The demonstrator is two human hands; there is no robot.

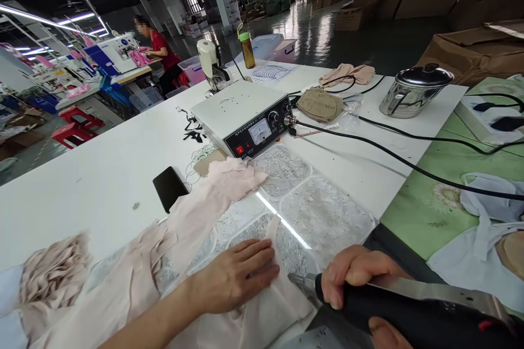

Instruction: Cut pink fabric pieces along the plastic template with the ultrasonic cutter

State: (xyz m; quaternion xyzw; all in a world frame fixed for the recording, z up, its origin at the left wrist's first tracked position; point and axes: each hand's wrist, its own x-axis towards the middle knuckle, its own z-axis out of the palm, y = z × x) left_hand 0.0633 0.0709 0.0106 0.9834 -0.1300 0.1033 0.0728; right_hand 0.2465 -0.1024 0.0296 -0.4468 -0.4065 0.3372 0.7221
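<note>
My left hand (239, 277) lies flat with its fingers stretched out, pressing a pale pink cut piece of fabric (282, 302) onto a clear, scuffed plastic sheet (327, 212). A narrow strap-like end of that piece points away, beyond my fingertips. In my right hand (360, 272) is a black ultrasonic handpiece (426, 311), fingers wrapped round its body. Its metal tip (301, 281) points left at the fabric's right edge, close to my left fingers; whether it touches the cloth I cannot tell. More pale pink fabric (200, 202) spreads to the left of my left hand.
A control box (254, 120) with a dial stands mid-table, its black cable (368, 144) running right. Around it are a phone (168, 188), cardboard patterns (319, 104), a lidded metal mug (415, 92) and a bottle (246, 50). A co-worker (159, 46) sits far left at a sewing machine.
</note>
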